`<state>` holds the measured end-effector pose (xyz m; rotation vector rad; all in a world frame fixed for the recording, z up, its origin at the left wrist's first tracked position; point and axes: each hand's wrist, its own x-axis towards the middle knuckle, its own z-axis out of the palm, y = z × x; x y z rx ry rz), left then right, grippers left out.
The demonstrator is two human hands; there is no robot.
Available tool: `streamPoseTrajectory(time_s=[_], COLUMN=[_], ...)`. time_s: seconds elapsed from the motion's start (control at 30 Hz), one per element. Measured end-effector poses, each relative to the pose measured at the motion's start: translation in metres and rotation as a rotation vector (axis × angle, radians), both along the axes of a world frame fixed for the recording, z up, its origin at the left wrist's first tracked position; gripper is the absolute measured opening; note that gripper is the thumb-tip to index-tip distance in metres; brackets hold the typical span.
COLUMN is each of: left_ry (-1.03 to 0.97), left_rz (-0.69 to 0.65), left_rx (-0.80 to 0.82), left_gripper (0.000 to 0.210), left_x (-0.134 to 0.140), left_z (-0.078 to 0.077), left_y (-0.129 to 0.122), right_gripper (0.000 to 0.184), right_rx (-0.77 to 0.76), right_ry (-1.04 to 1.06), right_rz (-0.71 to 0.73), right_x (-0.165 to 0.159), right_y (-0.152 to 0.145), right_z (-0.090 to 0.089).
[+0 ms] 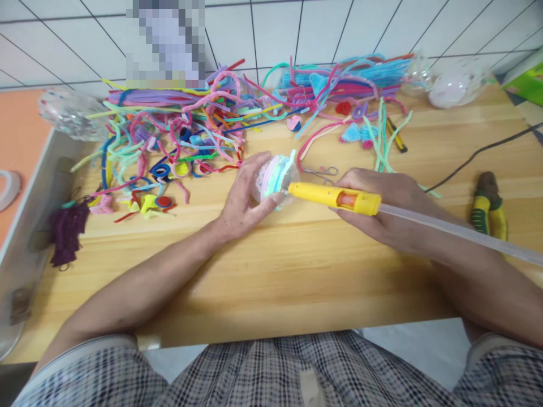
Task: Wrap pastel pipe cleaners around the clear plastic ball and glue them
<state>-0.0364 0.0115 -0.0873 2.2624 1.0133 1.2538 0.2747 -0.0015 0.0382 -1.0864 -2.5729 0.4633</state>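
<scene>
My left hand (248, 195) is wrapped round a clear plastic ball (291, 198) banded with pastel pipe cleaners (274, 180) in pink, green and blue. One mint pipe cleaner end sticks up from the ball's top. In my right hand (373, 192) is a yellow hot glue gun (335, 196), with a long whitish glue stick (458, 233) coming out of its back end. The gun's nozzle points left and meets the ball's right side close to my left thumb; whether glue is coming out is too small to tell. Small scissors (324, 171) lie just behind the gun.
Heaps of coloured pipe cleaners (169, 102) line the back of the wooden table. Pliers (487, 206) lie at right, beside a black cable (475, 152). A yellow cutter (396, 134) and clear balls (449, 85) are at back right, a purple tassel bundle (68, 233) at left.
</scene>
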Motion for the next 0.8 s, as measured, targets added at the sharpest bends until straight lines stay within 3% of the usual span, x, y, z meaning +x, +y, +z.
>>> streamPoseTrajectory(time_s=[0.37,0.8], left_ry=[-0.018,-0.039], left_rz=[0.001,0.0], left_rx=[-0.019,-0.02], left_gripper=[0.072,0.072], left_x=[-0.001,0.0], left_z=[-0.001,-0.002], left_y=[0.001,0.001], right_gripper=[0.015,0.014], right_rx=[0.056,0.072], right_ry=[0.055,0.081], right_rz=[-0.018,-0.012], right_x=[0.004,0.006], right_y=[0.005,0.005], right_z=[-0.026,-0.027])
